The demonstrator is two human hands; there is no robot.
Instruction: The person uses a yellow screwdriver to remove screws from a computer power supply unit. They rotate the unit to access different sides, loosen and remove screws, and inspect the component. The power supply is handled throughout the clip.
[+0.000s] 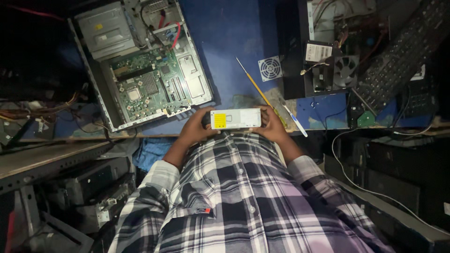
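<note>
Holding a small silver box-shaped unit (pixel 236 119) between both hands, the person keeps it just above the near edge of the blue surface (pixel 229 33), close to the chest. Its long axis runs left to right, so each short end sits inside one hand. The left hand (pixel 197 125) is closed around the left end, next to the yellow sticker; the right hand (pixel 272 124) is closed around the right end. Both hands look equally near, neither one leads. An open computer case (pixel 145 70) with its green board lies further away to the left. A thin yellow-handled tool (pixel 255 86) lies on the surface just behind the right hand.
</note>
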